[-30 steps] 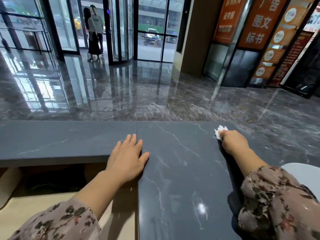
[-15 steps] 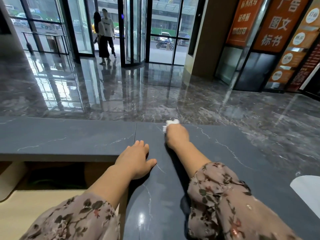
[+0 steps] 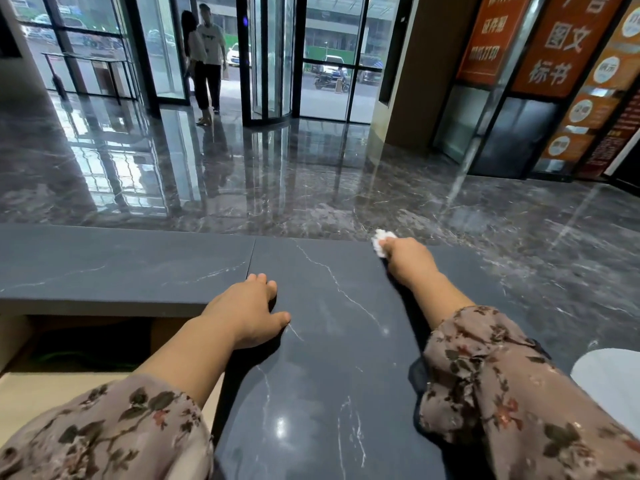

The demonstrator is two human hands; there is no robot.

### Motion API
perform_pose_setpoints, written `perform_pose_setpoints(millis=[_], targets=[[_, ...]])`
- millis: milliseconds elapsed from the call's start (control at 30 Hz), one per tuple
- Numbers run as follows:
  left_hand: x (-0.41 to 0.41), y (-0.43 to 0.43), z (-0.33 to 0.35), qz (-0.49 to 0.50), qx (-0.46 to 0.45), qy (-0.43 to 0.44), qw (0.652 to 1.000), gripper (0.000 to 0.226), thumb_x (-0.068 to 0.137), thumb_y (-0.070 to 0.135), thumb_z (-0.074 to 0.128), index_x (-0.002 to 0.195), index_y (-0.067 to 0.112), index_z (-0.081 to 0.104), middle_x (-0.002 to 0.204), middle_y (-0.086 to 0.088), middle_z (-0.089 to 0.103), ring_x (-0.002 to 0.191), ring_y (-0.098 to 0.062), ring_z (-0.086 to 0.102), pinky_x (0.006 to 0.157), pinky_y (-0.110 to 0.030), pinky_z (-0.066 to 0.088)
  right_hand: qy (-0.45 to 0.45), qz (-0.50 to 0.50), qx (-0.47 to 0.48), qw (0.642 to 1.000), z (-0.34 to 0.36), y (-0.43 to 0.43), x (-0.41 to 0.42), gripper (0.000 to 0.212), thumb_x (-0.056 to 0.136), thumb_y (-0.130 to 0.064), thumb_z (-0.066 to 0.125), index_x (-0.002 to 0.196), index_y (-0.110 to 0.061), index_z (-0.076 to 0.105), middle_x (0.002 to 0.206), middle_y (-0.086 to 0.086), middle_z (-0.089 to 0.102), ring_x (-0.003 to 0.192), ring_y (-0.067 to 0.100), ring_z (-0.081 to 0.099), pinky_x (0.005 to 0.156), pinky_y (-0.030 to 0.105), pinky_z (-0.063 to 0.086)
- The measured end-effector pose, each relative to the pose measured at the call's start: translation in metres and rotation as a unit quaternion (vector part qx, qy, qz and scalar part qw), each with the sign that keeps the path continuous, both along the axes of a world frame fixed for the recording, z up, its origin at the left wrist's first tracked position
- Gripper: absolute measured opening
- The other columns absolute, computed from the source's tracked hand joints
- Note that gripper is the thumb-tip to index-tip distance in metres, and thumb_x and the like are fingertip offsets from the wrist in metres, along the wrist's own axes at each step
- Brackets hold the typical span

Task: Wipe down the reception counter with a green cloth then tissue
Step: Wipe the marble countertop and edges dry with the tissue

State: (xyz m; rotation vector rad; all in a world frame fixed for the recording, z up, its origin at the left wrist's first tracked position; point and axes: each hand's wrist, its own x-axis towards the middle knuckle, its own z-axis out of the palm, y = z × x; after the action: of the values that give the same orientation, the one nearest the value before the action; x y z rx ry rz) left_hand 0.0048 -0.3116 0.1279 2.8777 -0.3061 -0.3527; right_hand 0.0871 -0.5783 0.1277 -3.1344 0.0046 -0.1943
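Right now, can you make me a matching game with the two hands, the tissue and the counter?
1 left hand
2 right hand
3 tissue
4 counter

A white, crumpled
B dark grey, pale veins
C grips the tissue
D rests on the counter, holding nothing

Pairs: 1-D, 2-C, 3-A, 4-B

The left orange banner (image 3: 491,39) on the right-hand wall is showing white Chinese characters: 证件照 in the middle, a blurred line below ending in 打印, and a top line cut off by the frame edge. The wider orange banner (image 3: 571,15) beside it is carrying 图文 and, below that, 标书 in large white characters, with a cropped pair above. The round white badges (image 3: 611,69) on the next banner are bearing lettering too small to read.
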Motion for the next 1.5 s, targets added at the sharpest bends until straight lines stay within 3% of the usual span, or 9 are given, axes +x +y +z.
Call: perform_pose_setpoints(millis=[200,367,500,633,767,967,1167,1333,1500], targets=[[0.001,0.002,0.003,0.013,0.003,0.006,1.0,0.065,0.09,0.05,0.05,0.142,0.012,0.037,0.151,-0.008,0.03,0.14,-0.023,0.03,0.112,-0.038,0.031,0.007,-0.183,0.02,0.983,0.0,-0.09,-0.018,0.036,0.088,-0.005,0.047,0.121,-0.01,0.06,0.125,0.019,0.058,0.111,0.035,0.057,0.088,0.036,0.047],[0.0,-0.001,0.003,0.015,0.0,0.006,1.0,0.075,0.083,0.06,0.054,0.14,0.012,0.04,0.149,-0.008,0.031,0.139,-0.022,0.031,0.111,-0.036,0.033,-0.049,-0.226,0.079,0.97,0.0,-0.048,-0.015,0.029,0.096,-0.01,0.044,0.121,-0.002,0.056,0.127,0.017,0.055,0.124,0.032,0.047,0.091,0.035,0.045],[0.001,-0.002,0.003,0.026,-0.001,0.007,1.0,0.078,0.081,0.062,0.056,0.139,0.012,0.041,0.15,-0.008,0.031,0.139,-0.022,0.031,0.111,-0.036,0.033,-0.035,-0.104,0.092,0.99,-0.007,0.041,-0.017,0.032,0.095,-0.007,0.042,0.125,-0.01,0.054,0.133,0.014,0.043,0.117,0.028,0.053,0.085,0.028,0.043],[0.001,-0.004,0.004,0.03,0.001,0.009,0.999,0.077,0.08,0.062,0.057,0.138,0.013,0.042,0.15,-0.008,0.032,0.139,-0.022,0.031,0.111,-0.036,0.033,-0.017,0.064,0.087,0.994,-0.009,0.108,-0.032,0.036,0.092,-0.006,0.042,0.125,-0.012,0.056,0.148,0.015,0.031,0.115,0.031,0.054,0.083,0.03,0.042],[0.002,-0.006,0.005,0.037,0.008,0.013,0.999,0.077,0.081,0.06,0.058,0.139,0.012,0.042,0.15,-0.008,0.032,0.138,-0.021,0.032,0.111,-0.035,0.032,-0.006,0.13,0.027,0.991,-0.002,0.091,-0.038,0.034,0.093,-0.006,0.044,0.123,-0.011,0.057,0.132,0.015,0.052,0.112,0.032,0.055,0.078,0.032,0.042],[0.002,-0.007,0.006,0.049,0.003,0.017,0.999,0.076,0.082,0.058,0.059,0.139,0.01,0.042,0.149,-0.007,0.034,0.137,-0.022,0.034,0.111,-0.036,0.033,-0.006,-0.018,0.012,1.0,-0.001,-0.022,-0.023,0.026,0.087,-0.006,0.051,0.107,-0.012,0.066,0.105,0.018,0.065,0.098,0.035,0.061,0.073,0.031,0.044],[0.005,-0.007,0.008,0.06,-0.015,0.024,0.998,0.076,0.081,0.056,0.063,0.137,0.008,0.045,0.147,-0.007,0.037,0.135,-0.023,0.038,0.11,-0.035,0.034,-0.023,-0.171,0.041,0.984,0.0,-0.101,-0.029,0.017,0.084,-0.003,0.05,0.092,-0.008,0.065,0.104,0.018,0.066,0.095,0.034,0.062,0.072,0.029,0.044],[0.006,-0.007,0.008,0.082,-0.029,0.032,0.996,0.075,0.078,0.055,0.067,0.133,0.007,0.05,0.142,-0.009,0.046,0.131,-0.024,0.044,0.107,-0.036,0.038,-0.064,-0.223,0.118,0.966,0.001,-0.074,-0.032,0.028,0.098,-0.009,0.04,0.117,-0.002,0.059,0.126,0.018,0.055,0.119,0.034,0.049,0.088,0.036,0.043],[0.005,-0.011,0.011,0.097,-0.036,0.045,0.994,0.07,0.078,0.052,0.07,0.13,0.007,0.054,0.139,-0.01,0.051,0.129,-0.025,0.047,0.105,-0.035,0.039,-0.043,-0.144,0.128,0.98,-0.001,0.003,-0.052,0.034,0.098,-0.003,0.037,0.128,-0.005,0.053,0.134,0.013,0.043,0.122,0.027,0.047,0.088,0.03,0.043]])
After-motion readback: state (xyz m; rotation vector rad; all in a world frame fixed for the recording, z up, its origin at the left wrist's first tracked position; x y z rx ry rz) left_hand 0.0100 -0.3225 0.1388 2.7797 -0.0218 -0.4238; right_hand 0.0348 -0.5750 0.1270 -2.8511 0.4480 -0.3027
